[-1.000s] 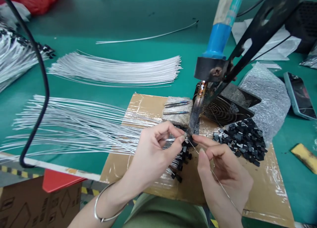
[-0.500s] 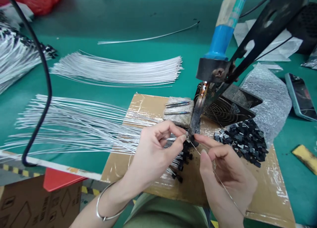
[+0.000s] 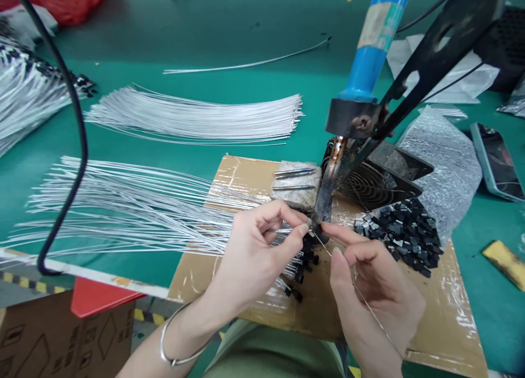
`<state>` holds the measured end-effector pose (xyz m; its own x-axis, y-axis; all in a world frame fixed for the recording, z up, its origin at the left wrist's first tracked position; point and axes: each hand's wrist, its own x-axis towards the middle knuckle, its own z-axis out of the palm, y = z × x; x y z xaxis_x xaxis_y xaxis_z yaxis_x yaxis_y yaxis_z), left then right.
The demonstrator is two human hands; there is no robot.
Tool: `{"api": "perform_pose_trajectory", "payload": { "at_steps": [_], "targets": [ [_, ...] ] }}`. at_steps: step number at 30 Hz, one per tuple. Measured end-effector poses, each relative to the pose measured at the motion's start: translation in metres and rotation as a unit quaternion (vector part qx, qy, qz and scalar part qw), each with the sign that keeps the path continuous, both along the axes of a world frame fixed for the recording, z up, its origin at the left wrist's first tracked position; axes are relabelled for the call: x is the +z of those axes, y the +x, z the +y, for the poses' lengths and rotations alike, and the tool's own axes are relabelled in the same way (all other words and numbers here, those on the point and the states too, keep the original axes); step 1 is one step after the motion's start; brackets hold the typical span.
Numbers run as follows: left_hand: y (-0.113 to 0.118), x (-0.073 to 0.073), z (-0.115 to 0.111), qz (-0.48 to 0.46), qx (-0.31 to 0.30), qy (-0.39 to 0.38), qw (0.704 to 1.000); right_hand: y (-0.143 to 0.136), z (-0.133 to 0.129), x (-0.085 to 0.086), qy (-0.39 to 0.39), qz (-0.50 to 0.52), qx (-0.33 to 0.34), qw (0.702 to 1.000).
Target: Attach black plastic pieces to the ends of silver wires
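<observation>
My left hand [image 3: 262, 252] pinches something tiny between thumb and forefinger, right at the tip of the soldering iron [image 3: 326, 189]; the piece is too small to make out. The iron has a blue handle [image 3: 365, 66] and hangs from a black metal arm [image 3: 435, 55]. My right hand [image 3: 373, 290] holds a thin solder wire [image 3: 375, 315], which runs from the iron's tip past the thumb and over the palm. Under the fingers lie several black connectors [image 3: 295, 293] on white wires [image 3: 164, 208]. Beside my right hand is a pile of small black pieces [image 3: 404, 236].
Brown cardboard [image 3: 443, 312] lies under the work. A pad [image 3: 295, 195] carries metal tips, near a black fan [image 3: 373, 184]. Farther out are a wire bundle [image 3: 197, 115], a bubble-wrap bag [image 3: 445, 164], a phone [image 3: 496, 162], a yellow sponge [image 3: 504, 263] and a black cable [image 3: 77, 148].
</observation>
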<state>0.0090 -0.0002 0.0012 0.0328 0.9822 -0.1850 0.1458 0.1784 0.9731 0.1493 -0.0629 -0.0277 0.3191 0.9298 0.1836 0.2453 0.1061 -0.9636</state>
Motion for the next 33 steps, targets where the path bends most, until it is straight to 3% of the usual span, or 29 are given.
{"api": "perform_pose_trajectory", "payload": {
  "at_steps": [33],
  "targets": [
    [-0.0002, -0.0013, -0.0020, 0.008, 0.001, 0.006, 1.000, -0.0051, 0.0013, 0.0063, 0.001, -0.014, -0.014, 1.000]
  ]
}}
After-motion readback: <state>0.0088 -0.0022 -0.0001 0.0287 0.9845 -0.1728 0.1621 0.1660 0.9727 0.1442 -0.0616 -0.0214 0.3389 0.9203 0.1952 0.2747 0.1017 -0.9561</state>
